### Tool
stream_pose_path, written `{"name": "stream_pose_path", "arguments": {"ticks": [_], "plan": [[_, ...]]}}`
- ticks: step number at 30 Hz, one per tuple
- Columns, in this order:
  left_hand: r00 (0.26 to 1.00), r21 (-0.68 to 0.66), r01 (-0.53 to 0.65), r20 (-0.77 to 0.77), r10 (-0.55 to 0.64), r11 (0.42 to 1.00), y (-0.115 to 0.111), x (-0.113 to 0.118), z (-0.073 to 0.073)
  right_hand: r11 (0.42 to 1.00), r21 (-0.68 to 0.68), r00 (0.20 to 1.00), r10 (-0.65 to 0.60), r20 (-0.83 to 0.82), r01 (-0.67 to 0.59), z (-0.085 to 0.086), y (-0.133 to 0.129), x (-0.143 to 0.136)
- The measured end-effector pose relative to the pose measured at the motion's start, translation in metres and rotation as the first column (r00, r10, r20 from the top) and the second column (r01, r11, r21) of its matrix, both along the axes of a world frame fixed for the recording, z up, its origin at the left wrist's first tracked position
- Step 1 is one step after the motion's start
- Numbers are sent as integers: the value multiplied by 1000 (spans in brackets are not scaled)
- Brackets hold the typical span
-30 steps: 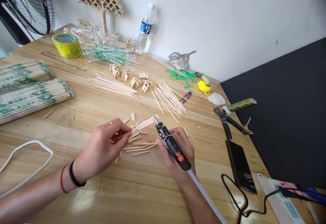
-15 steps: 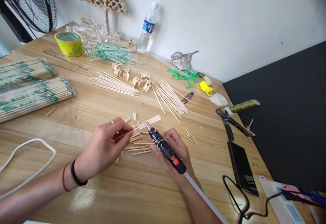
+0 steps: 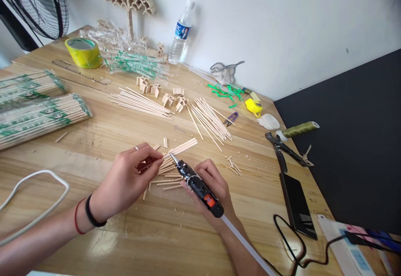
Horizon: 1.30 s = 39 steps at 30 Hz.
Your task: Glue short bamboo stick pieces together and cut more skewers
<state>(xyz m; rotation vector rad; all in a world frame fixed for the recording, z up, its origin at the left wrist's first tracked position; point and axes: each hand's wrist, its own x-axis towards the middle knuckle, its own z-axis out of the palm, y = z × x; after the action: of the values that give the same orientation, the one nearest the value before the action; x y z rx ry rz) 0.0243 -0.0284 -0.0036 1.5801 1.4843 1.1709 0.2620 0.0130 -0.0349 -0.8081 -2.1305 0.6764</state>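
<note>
Pinched between the thumb and fingers of my left hand [image 3: 134, 175] are thin pale wooden sticks [image 3: 184, 145], which point up to the right. My right hand [image 3: 216, 192] is wrapped round a black glue gun [image 3: 197, 184] with an orange switch and a clear glue stick at its back. Its metal nozzle is at the sticks, close to my left fingertips; whether it touches them I cannot tell. Short cut sticks [image 3: 169, 182] lie on the table below and between my hands.
Behind are long loose sticks [image 3: 140, 103], more sticks [image 3: 209, 119], small stick assemblies [image 3: 180, 103] and a bottle [image 3: 181, 33]. Packed sticks [image 3: 44, 119] and a white cable [image 3: 62, 180] lie left. Pliers [image 3: 288, 150], a phone [image 3: 297, 207] and a power strip [image 3: 354, 246] are right.
My right hand and the glue gun have moved left, bringing the nozzle nearer my left fingertips. My left hand has barely moved and keeps its pinch.
</note>
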Motion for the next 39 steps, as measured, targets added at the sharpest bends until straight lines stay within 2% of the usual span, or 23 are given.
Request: {"name": "stream_pose_path", "arguments": {"ticks": [10, 17, 22, 25, 34, 39], "plan": [[1000, -2, 11, -14, -11, 1000, 0, 0, 0, 985, 55, 986, -163, -40, 165, 8, -1, -4], [999, 18, 9, -36, -8, 1000, 2, -3, -2, 999, 42, 1000, -22, -19, 23, 9, 1, 2], [997, 46, 5, -75, -1, 999, 2, -4, 0, 982, 76, 984, -170, -51, 174, 13, 1, 4], [995, 67, 17, -101, -10, 998, 2, -4, 2, 974, 70, 977, -213, -34, 215, 14, 2, 4], [992, 93, 17, -128, -6, 996, 1, -3, 0, 985, 51, 986, -164, -20, 164, 12, 3, 3], [992, 94, 13, -126, -1, 995, 1, -3, 1, 996, 56, 997, -73, -22, 74, 11, 6, 4]]}}
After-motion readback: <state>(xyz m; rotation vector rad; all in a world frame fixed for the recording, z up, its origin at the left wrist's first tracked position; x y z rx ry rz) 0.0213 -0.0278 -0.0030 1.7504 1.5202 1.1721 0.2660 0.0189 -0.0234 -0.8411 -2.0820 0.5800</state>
